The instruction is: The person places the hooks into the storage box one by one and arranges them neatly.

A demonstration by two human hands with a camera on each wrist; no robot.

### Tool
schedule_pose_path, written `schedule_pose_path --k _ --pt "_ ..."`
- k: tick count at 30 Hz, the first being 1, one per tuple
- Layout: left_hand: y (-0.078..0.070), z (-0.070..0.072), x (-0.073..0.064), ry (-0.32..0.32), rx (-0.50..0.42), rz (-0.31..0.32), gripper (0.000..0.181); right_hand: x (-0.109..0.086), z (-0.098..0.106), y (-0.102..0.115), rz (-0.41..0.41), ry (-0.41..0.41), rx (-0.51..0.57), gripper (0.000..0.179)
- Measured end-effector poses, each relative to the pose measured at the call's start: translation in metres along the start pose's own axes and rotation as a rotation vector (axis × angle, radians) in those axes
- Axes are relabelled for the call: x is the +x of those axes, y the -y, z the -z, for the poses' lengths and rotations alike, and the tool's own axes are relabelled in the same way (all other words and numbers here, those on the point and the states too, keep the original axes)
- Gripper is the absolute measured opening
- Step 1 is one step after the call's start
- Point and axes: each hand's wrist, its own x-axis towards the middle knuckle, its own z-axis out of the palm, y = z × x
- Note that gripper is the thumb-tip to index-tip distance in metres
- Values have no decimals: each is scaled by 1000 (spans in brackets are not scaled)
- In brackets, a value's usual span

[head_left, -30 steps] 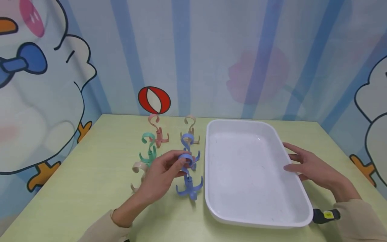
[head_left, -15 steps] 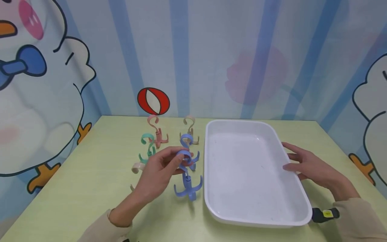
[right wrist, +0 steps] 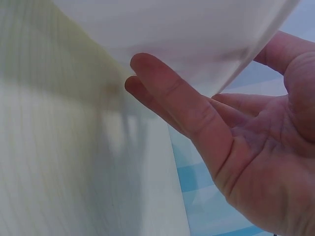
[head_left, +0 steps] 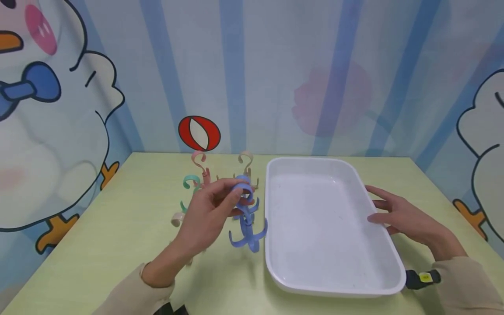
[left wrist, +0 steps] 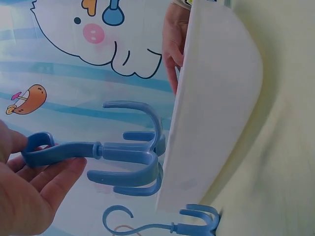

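My left hand (head_left: pixel 206 216) pinches a blue four-pronged swivel hook (head_left: pixel 248 234) by its curled top, thumb against fingers. The hook hangs upright, prongs down, just left of the white plastic tray (head_left: pixel 327 227). In the left wrist view the held hook (left wrist: pixel 128 153) shows beside the tray's outer wall. A second blue hook (head_left: pixel 256 205) stands behind it, partly covered by my fingers. On the tray's right side, my right hand (head_left: pixel 411 216) holds the rim, thumb over the edge and fingers along the outer wall, as the right wrist view also shows.
Left of the tray stand more such hooks: a pink one (head_left: pixel 206 175), a beige one (head_left: pixel 246 158), a green one (head_left: pixel 191 179) and a cream one (head_left: pixel 177 218), the last largely hidden by my left hand. A patterned fabric backdrop (head_left: pixel 271 87) rises behind the table (head_left: pixel 118 245).
My left hand has risen slightly with the blue hook, lifting it up off the table. The right hand and tray keep their places.
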Motion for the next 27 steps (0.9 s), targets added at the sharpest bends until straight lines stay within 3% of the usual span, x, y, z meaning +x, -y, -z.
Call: schedule_pose_path --k 13,20,27 --pt "-20 -19 22 -5 -12 -47 27 1 -2 0 11 -4 16 92" --pt "-16 -37 36 23 -39 -27 28 2 -3 -2 17 -5 45 93" --pt "-4 -48 46 0 -68 17 28 2 -1 -3 14 -9 51 94"
